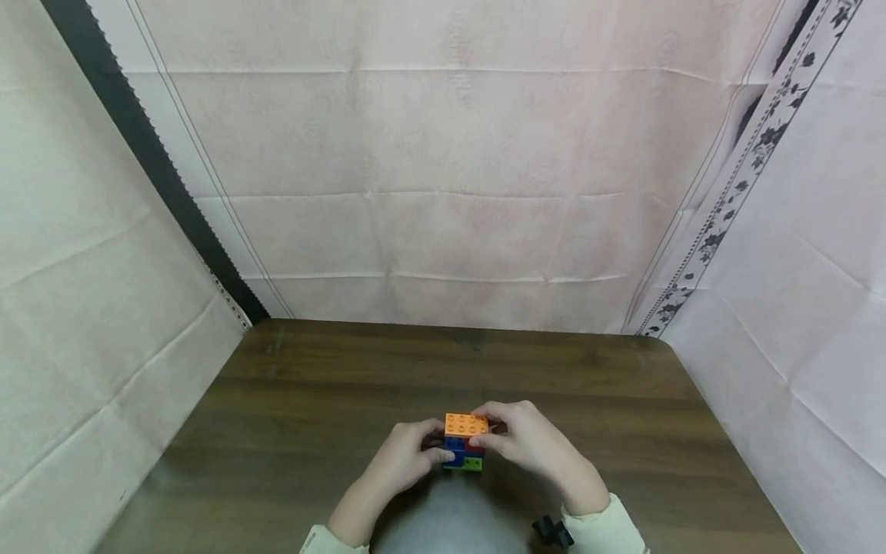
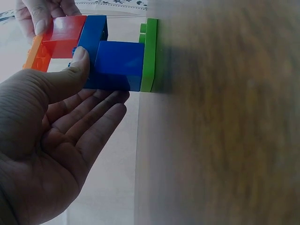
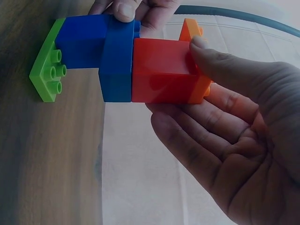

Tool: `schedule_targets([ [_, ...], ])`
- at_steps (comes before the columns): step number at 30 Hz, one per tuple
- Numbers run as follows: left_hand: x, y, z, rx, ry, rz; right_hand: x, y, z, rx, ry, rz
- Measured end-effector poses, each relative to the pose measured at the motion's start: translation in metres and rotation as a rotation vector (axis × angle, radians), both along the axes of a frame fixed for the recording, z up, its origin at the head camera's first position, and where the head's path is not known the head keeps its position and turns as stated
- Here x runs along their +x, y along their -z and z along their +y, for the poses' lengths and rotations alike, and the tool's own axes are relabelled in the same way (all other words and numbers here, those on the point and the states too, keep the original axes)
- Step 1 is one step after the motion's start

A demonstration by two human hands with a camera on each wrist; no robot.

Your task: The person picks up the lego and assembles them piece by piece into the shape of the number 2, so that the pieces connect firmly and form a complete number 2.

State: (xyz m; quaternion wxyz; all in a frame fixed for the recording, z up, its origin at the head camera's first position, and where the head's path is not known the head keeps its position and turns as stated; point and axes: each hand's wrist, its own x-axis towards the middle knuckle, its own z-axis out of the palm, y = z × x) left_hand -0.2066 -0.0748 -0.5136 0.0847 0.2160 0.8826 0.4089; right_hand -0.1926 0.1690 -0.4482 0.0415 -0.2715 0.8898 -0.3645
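A small tower of toy building bricks stands on the table between both hands. Its base is a green plate (image 2: 151,56) with studs, and a blue brick (image 2: 119,58) rises from one end of it. Across that lies another blue brick (image 3: 116,63), with a red brick (image 3: 164,70) on its other side. An orange plate (image 1: 466,425) tops the tower. My left hand (image 1: 408,455) holds the blue bricks, thumb on the near face and fingers behind. From the right, my right hand (image 1: 533,440) grips the red brick and the orange plate's edge between thumb and fingers.
The brown wooden table (image 1: 332,377) has a straight far edge. Pale cloth (image 1: 443,154) hangs behind it and on both sides. A blurred grey rounded shape (image 1: 453,519) covers the bottom middle of the head view. A black piece (image 1: 552,531) sits at the right cuff.
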Motion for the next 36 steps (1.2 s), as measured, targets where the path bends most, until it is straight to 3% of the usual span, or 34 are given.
schedule_targets([
  [28, 0.003, -0.002, 0.002, -0.009, -0.015, 0.004, -0.001, -0.009, -0.005, 0.052, 0.062, -0.073],
  [36, 0.002, -0.001, 0.002, -0.013, -0.013, 0.004, -0.002, -0.018, -0.012, 0.089, 0.073, -0.091],
])
